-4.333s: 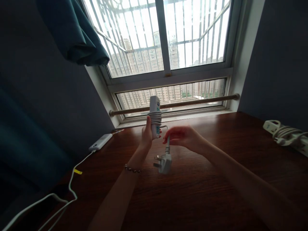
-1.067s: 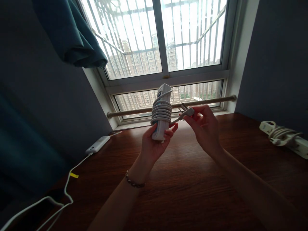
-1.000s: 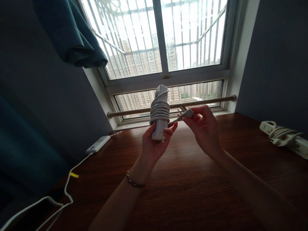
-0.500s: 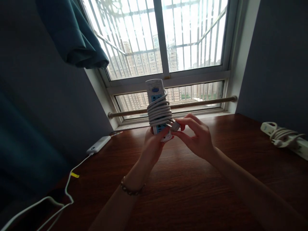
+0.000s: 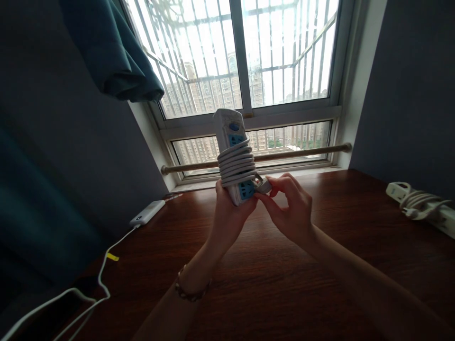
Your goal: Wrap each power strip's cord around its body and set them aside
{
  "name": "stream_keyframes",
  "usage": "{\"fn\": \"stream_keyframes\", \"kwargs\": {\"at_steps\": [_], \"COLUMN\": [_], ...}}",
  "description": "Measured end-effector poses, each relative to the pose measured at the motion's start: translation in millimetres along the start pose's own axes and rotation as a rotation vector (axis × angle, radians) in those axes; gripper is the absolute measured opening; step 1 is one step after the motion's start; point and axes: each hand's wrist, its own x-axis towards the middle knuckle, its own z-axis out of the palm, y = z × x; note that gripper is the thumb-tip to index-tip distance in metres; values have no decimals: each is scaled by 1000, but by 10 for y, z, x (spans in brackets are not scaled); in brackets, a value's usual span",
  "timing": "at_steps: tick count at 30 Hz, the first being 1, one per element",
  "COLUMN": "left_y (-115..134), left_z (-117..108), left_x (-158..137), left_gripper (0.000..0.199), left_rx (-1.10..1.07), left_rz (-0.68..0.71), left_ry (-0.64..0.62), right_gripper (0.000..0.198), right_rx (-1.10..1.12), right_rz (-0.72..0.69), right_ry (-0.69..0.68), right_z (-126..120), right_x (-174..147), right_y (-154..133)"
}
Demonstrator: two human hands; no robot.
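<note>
A white power strip [image 5: 231,124] with blue socket faces is held upright, a little tilted, above the table. Its white cord [image 5: 237,163] is wound in several turns round the middle. My left hand [image 5: 231,213] grips the strip's lower end, with part of the fingers hidden behind it. Between the thumb and fingertips of my right hand [image 5: 289,203] is the cord's plug [image 5: 263,185], close against the lower right side of the strip. The plug's prongs point toward the wound cord; whether they touch it I cannot tell.
The brown wooden table [image 5: 284,284] spreads below my hands. At right lies another power strip [image 5: 426,203] with its cord wrapped round it. A white power bank-like box [image 5: 147,213] with a white cable [image 5: 103,274] lies left. Behind are a rail [image 5: 295,154] and a barred window.
The strip has turned slightly, so its lower blue socket and left side show more. My left thumb has moved off its front. My right hand and the plug have shifted slightly right.
</note>
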Motion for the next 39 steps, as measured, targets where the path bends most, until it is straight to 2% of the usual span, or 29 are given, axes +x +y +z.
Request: {"fn": "stream_keyframes", "kwargs": {"at_steps": [5,9,12,15,17,19,21,23,26,31,35,39], "left_y": [-16,-13,57,125,141,134,121,112,116,128,78,-6], "left_z": [64,73,42,-19,-81,-161,-247,-322,-382,-324,-194,-79], "left_x": [-91,-140,-131,-72,-13,53,114,164,200,162,98,53], "left_gripper": [52,58,60,56,50,41,30,22,20,33,50,72], "left_rx": [-46,-42,-21,50,22,-83,-204,-305,-409,-437,-300,-184], "left_rz": [63,104,58,-12,-93,-241,-402,-505,-579,-492,-346,-221], "left_ry": [108,139,100,24,-91,-248,-344,-352,-318,-265,-221,-139], "right_gripper": [16,23,28,22,16,13,13,14,13,14,14,16], "right_rx": [-15,6,-55,-124,-135,-100,-46,9,61,68,25,-36], "right_rz": [65,-101,-214,-142,-52,-6,-3,-10,1,21,1,85], "right_ry": [69,74,31,15,-3,-56,-122,-177,-225,-209,-142,-85], "right_z": [58,5,-40,-41,-34,-45,-80,-127,-166,-104,-47,-6], "right_x": [-61,-53,-44,-40,-28,1,48,104,165,133,69,16], "right_y": [9,32,-12,-100,-148,-161,-132,-73,24,83,51,42]}}
